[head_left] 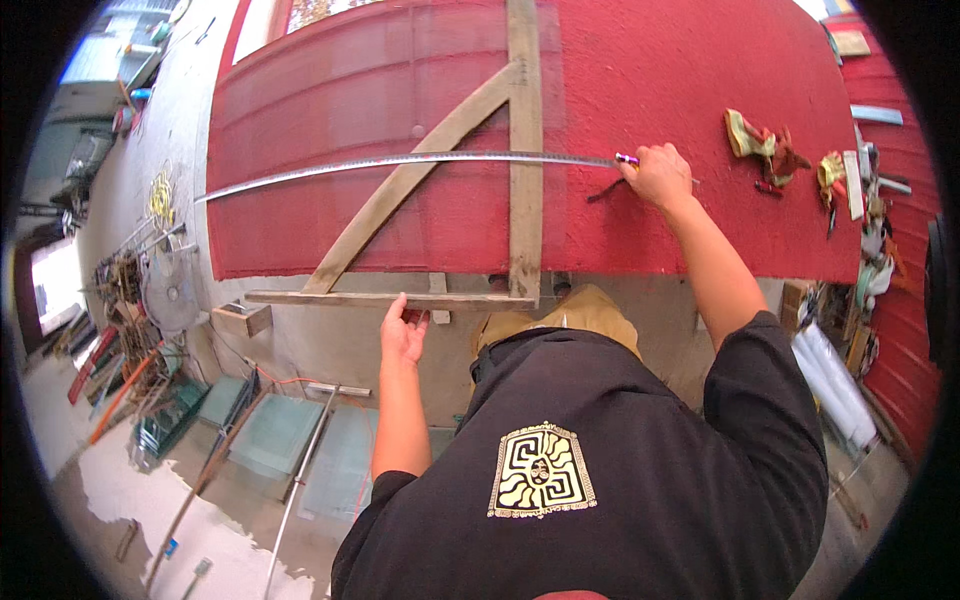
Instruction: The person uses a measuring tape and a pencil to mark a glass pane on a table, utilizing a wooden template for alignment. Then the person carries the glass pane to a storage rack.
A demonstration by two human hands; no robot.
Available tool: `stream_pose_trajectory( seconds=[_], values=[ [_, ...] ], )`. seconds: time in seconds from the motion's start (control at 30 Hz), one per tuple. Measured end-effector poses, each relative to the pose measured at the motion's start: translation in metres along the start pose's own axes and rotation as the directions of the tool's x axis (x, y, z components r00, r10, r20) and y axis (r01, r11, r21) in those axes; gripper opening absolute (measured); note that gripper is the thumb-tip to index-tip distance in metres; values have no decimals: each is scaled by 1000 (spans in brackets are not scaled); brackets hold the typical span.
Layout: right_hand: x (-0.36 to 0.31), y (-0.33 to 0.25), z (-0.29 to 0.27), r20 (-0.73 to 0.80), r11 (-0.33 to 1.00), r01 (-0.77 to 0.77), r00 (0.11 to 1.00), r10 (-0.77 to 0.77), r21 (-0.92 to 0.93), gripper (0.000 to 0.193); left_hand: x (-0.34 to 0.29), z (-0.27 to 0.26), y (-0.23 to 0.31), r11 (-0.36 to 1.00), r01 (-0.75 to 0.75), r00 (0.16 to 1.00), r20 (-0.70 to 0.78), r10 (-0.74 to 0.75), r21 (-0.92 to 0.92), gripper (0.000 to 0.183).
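Observation:
A long, graduated metal ruler [385, 161] lies across the red tabletop, over a triangular wooden square [525, 190] with a diagonal brace. My right hand [662, 176] is closed at the ruler's right end, around a small purple-and-yellow tool [627, 160]; its exact kind is partly hidden by my fingers. Along the near table edge runs the square's crossbar [385, 299]. My left hand [403, 332] grips this bar, thumb on its upper edge and fingers curled beneath. A transparent sheet, seemingly glass [290, 120], covers the left part of the tabletop under the square.
Yellow-and-brown work gloves [765, 145] lie at the table's right. Glass sheets [270, 435] and a long pole [300, 480] are on the lower left. A fan [170, 290] stands beyond the left table edge. A clear plastic-wrapped roll [835, 385] leans at the right.

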State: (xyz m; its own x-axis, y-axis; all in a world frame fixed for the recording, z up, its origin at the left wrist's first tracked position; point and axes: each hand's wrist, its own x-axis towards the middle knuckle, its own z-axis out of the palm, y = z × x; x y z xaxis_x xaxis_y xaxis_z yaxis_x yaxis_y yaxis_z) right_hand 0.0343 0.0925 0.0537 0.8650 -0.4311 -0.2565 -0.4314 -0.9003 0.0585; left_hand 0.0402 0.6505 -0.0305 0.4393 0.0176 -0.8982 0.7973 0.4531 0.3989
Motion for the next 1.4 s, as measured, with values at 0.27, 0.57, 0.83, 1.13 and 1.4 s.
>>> stream_pose_trajectory(
  seconds=[0.27, 0.57, 0.83, 1.13, 1.4],
  values=[
    [-2, 18, 30, -28, 996, -46, 998, 48, 78, 49, 20, 17, -5, 990, 4, 1000, -23, -7, -143, 21],
    [0, 21, 27, -25, 996, -33, 999, 35, 83, 48, 33, 14, -12, 972, -43, 999, -23, 39, -231, 21],
    [2, 21, 31, -5, 997, -36, 999, 36, 71, 47, 34, 14, -16, 974, -81, 997, -29, 77, -213, 20],
    [2, 21, 33, -14, 996, -50, 999, 51, 74, 47, 44, 1, -12, 965, -129, 992, -26, 126, -230, 20],
    [3, 18, 34, -35, 998, -42, 998, 43, 41, 45, 75, -49, 53, 958, -192, 981, -43, 187, -214, 15]
  ],
)
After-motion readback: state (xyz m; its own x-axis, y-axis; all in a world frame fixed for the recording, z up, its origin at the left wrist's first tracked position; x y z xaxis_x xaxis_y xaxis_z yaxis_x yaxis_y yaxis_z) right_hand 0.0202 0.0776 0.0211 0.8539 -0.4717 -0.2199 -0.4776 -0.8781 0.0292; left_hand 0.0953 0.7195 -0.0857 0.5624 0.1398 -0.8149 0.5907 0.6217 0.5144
